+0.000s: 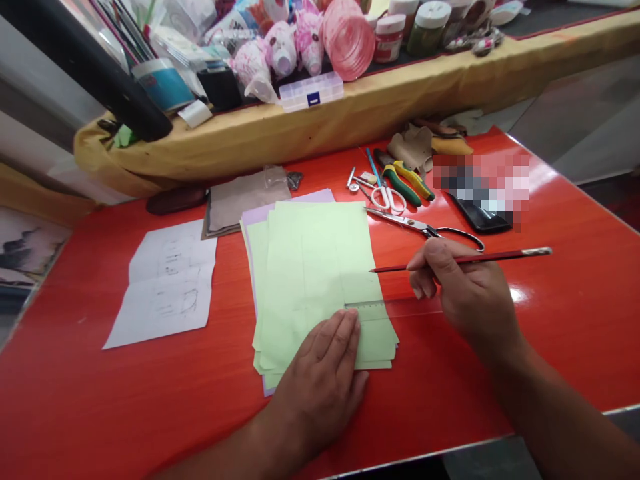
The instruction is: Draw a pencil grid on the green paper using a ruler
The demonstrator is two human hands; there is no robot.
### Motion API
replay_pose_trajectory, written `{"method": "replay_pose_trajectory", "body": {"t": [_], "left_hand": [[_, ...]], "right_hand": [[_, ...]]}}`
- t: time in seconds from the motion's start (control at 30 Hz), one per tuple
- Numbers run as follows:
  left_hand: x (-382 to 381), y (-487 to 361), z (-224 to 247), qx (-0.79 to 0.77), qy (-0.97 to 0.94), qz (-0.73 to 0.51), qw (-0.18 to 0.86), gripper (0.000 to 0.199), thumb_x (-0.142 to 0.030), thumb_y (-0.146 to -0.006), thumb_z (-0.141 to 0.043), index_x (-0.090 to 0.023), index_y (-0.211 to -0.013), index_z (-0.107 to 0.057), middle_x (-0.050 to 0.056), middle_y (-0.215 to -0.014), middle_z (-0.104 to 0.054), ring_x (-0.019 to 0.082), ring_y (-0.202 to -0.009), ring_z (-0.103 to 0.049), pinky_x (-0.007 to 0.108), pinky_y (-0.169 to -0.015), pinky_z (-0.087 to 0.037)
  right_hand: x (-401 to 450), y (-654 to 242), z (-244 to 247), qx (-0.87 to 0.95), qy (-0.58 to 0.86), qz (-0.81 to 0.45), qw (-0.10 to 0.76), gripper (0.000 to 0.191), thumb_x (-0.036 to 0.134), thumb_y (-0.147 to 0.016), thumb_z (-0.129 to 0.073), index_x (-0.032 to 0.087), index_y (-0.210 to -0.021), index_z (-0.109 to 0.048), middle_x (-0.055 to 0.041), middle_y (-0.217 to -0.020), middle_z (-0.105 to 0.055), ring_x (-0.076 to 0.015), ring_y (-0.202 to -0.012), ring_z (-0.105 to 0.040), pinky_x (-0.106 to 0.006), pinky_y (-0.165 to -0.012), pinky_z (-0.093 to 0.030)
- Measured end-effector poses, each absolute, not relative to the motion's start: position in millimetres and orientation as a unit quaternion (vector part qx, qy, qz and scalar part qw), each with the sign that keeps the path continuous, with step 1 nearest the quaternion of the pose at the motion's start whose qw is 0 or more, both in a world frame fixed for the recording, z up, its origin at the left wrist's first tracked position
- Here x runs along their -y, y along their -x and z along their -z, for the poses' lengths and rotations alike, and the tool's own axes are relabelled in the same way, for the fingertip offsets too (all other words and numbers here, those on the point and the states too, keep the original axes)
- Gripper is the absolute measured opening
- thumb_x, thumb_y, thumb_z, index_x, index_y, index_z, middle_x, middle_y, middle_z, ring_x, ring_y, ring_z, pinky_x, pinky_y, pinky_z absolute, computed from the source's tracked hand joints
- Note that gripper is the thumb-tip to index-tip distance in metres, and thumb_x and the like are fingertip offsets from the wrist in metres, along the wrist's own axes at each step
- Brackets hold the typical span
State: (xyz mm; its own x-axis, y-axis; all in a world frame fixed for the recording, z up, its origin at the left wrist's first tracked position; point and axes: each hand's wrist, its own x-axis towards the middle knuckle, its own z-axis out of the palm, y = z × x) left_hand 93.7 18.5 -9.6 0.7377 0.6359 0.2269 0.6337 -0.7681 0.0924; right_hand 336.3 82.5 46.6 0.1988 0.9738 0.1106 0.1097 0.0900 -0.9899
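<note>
At 9 o'clock on the red worktop (60, 400), a white sheet (165, 283) bearing pencil sketches. At 7 o'clock, the left hand (320, 380), grip wide and flat, pressing down on the stack of green sheets (305, 280) at mid-worktop and on the clear ruler (365, 308), with lilac sheets (255, 227) showing beneath. Ruler laid across the stack's lower part, its far end out over the worktop toward 3 o'clock. At 4 o'clock, the right hand (465, 293), grip narrow, pinching a red pencil (465, 261), tip near the ruler. Sketches done; sheets uncut; no ruled line clear on the top sheet; marking left. At 2 o'clock, shears (420, 225) and pliers (407, 183), untouched.
</note>
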Motion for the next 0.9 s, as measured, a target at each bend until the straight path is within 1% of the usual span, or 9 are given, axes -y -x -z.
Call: {"method": "replay_pose_trajectory", "body": {"t": [0.17, 0.33, 0.53, 0.9], "left_hand": [[-19.2, -93.8, 7.7, -0.338, -0.934, -0.116, 0.007, 0.054, -0.028, -0.11, -0.047, 0.003, -0.155, -0.047, 0.021, -0.165, -0.05, 0.034, -0.154, -0.047, 0.047, -0.122, -0.047], [-19.0, -93.7, 7.5, -0.341, -0.932, -0.118, 0.015, 0.056, -0.028, -0.11, -0.048, 0.001, -0.157, -0.045, 0.021, -0.166, -0.048, 0.033, -0.155, -0.045, 0.047, -0.123, -0.047], [-20.6, -94.0, 5.6, -0.336, -0.933, -0.13, 0.015, 0.053, -0.027, -0.109, -0.049, 0.001, -0.154, -0.049, 0.02, -0.164, -0.051, 0.034, -0.151, -0.049, 0.047, -0.121, -0.049], [-22.7, -95.0, 3.3, -0.33, -0.933, -0.142, 0.013, 0.049, -0.025, -0.109, -0.048, 0.001, -0.15, -0.054, 0.021, -0.16, -0.055, 0.035, -0.149, -0.051, 0.047, -0.12, -0.049]], "right_hand": [[-81.2, -336.3, -47.8, 0.501, 0.542, -0.4, 0.544, 0.044, 0.053, -0.107, -0.063, 0.022, -0.076, -0.07, 0.0031, -0.054, -0.055, -0.0123, -0.049, -0.053, -0.029, -0.05, -0.044], [-81.6, -337.4, -47.9, 0.5, 0.539, -0.403, 0.545, 0.044, 0.053, -0.107, -0.063, 0.022, -0.077, -0.071, 0.0031, -0.054, -0.056, -0.012, -0.05, -0.054, -0.029, -0.051, -0.043], [-79.9, -337.6, -46.6, 0.515, 0.538, -0.391, 0.54, 0.045, 0.053, -0.108, -0.062, 0.022, -0.077, -0.071, 0.003, -0.055, -0.057, -0.0119, -0.05, -0.053, -0.029, -0.051, -0.042], [-79.2, -336.4, -44.6, 0.523, 0.544, -0.39, 0.528, 0.042, 0.049, -0.11, -0.06, 0.023, -0.08, -0.07, 0.0033, -0.056, -0.057, -0.0114, -0.052, -0.054, -0.028, -0.053, -0.043]]}}
